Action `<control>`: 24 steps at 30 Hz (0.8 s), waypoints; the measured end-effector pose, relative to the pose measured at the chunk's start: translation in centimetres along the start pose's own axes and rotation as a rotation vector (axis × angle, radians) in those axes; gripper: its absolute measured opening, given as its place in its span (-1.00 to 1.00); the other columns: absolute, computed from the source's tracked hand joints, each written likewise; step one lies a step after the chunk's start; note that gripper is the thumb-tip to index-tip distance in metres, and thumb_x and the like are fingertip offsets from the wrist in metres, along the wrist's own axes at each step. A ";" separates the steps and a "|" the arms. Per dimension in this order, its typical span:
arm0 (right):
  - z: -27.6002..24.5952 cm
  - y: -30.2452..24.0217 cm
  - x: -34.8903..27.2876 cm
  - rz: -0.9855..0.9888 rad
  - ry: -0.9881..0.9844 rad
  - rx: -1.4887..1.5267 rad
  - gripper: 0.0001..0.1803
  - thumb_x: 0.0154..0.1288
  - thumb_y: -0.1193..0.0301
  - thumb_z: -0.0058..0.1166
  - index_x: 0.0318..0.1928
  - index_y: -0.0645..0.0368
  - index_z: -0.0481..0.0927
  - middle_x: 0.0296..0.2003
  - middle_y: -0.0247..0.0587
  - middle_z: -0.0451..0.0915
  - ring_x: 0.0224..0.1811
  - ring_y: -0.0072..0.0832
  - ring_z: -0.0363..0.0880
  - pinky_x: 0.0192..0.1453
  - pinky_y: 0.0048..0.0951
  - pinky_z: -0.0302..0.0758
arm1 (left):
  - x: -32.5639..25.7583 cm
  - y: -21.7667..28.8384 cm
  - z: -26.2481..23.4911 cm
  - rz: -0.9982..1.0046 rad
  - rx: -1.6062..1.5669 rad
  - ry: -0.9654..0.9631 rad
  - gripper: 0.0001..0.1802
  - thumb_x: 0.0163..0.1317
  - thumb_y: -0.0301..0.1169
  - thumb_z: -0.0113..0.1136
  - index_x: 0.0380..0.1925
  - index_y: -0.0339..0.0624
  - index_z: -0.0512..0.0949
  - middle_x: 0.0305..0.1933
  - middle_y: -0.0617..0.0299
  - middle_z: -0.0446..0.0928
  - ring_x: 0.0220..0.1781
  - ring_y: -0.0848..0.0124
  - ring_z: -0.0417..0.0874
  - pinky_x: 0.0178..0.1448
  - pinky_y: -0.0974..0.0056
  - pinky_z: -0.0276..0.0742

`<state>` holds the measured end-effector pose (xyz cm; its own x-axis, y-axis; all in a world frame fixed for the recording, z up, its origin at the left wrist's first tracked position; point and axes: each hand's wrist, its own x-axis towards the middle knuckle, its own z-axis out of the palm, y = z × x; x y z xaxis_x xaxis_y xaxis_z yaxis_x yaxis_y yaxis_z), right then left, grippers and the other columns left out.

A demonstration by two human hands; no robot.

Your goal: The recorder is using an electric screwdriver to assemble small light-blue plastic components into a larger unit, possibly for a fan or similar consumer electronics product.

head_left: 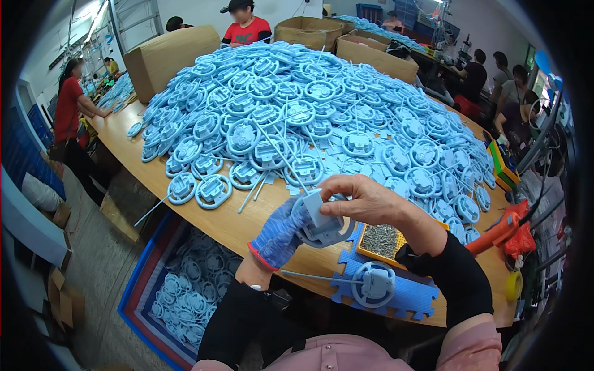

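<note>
My left hand [278, 234], in a blue knitted glove, grips a light blue plastic ring-shaped part [334, 235] above the table's near edge. A thin rod seems to run from this part up and away to the left. My bare right hand [368, 199] pinches a small flat light blue cover [314, 209] between thumb and fingers, against the part's middle. Its far edges touch or nearly touch the housing; how it sits there is partly hidden by my fingers. Another ring-shaped part with a rod [376, 285] lies on a blue foam mat [416, 298] below my right forearm.
A big heap of like parts [266, 114] covers the wooden table [213, 229]. Beside my right wrist stands a yellow tray of screws [380, 240]. An orange power tool [495, 235] is at right. A blue-rimmed bin of parts [133, 290] stands lower left. Several people work around.
</note>
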<state>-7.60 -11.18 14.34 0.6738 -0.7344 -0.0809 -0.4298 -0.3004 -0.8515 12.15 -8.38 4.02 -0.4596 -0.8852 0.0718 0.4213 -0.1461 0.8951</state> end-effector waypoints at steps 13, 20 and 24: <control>6.3 3.6 -4.0 -0.063 0.578 0.677 -0.84 0.28 0.45 0.17 -0.22 0.27 0.53 -0.43 -0.34 0.58 -0.41 -0.64 0.53 -0.32 -0.59 0.50 | -0.1 -2.6 3.5 0.364 -0.269 0.392 -0.59 0.33 -0.36 0.13 0.11 -0.23 0.33 -0.01 0.14 0.50 0.01 0.36 0.58 0.04 0.26 0.62; 7.3 4.2 -3.7 -0.104 0.611 0.517 -0.84 0.24 0.47 0.20 -0.25 0.27 0.51 -0.44 -0.31 0.58 -0.48 -0.60 0.53 -0.35 -0.57 0.51 | -1.0 -2.1 4.4 0.483 0.221 0.365 -0.39 0.13 -0.45 0.36 0.13 -0.29 0.28 -0.01 0.15 0.47 -0.04 0.45 0.56 -0.01 0.36 0.60; 7.0 3.2 -4.0 -0.116 0.701 -0.133 -0.69 0.16 0.36 0.30 -0.20 0.29 0.52 -0.38 -0.28 0.60 -0.36 -0.51 0.57 -0.21 -0.47 0.55 | -1.1 -2.6 3.8 0.477 0.265 0.401 -0.28 0.02 -0.49 0.43 0.16 -0.28 0.24 0.02 0.13 0.44 0.00 0.41 0.55 0.03 0.34 0.58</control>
<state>-7.47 -4.90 8.32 0.1948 -0.8978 0.3950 -0.4786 -0.4385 -0.7606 8.56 -5.38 3.24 0.0759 -0.9287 0.3631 0.2764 0.3694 0.8872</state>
